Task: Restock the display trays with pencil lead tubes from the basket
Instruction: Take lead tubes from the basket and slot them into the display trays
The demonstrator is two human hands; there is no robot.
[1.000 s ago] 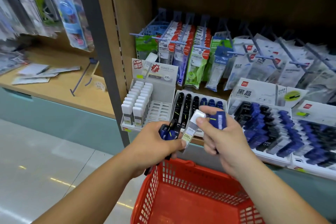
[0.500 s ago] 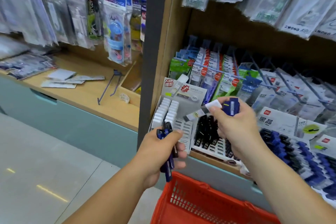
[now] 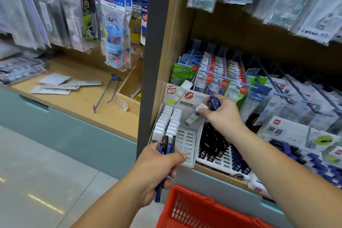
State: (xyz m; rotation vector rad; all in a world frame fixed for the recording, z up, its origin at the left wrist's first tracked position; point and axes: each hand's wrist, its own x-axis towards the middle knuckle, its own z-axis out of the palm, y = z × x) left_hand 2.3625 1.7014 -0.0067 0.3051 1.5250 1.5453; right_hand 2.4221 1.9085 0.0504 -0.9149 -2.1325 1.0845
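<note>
My left hand (image 3: 157, 170) grips a bundle of dark blue and black lead tubes (image 3: 165, 149) in front of the white display tray (image 3: 187, 143). That tray has two rows of white-capped tubes (image 3: 169, 121) on its left and bare slots on its right. My right hand (image 3: 220, 114) pinches a white-capped lead tube (image 3: 194, 116), tilted tip-down over the tray's back right, and also holds a blue tube (image 3: 213, 102). The red basket (image 3: 188, 209) hangs below, between my arms.
A tray of black tubes (image 3: 214, 146) stands right of the white one, and trays of blue and black tubes (image 3: 303, 155) further right. Packets hang on hooks (image 3: 218, 72) behind. A dark upright post (image 3: 153, 61) splits the shelving; the left wooden shelf (image 3: 77, 100) holds loose cards and a hook.
The view has swung up and left. My right hand has carried the white-capped tube from near my left hand up over the white tray. My left hand keeps its bundle.
</note>
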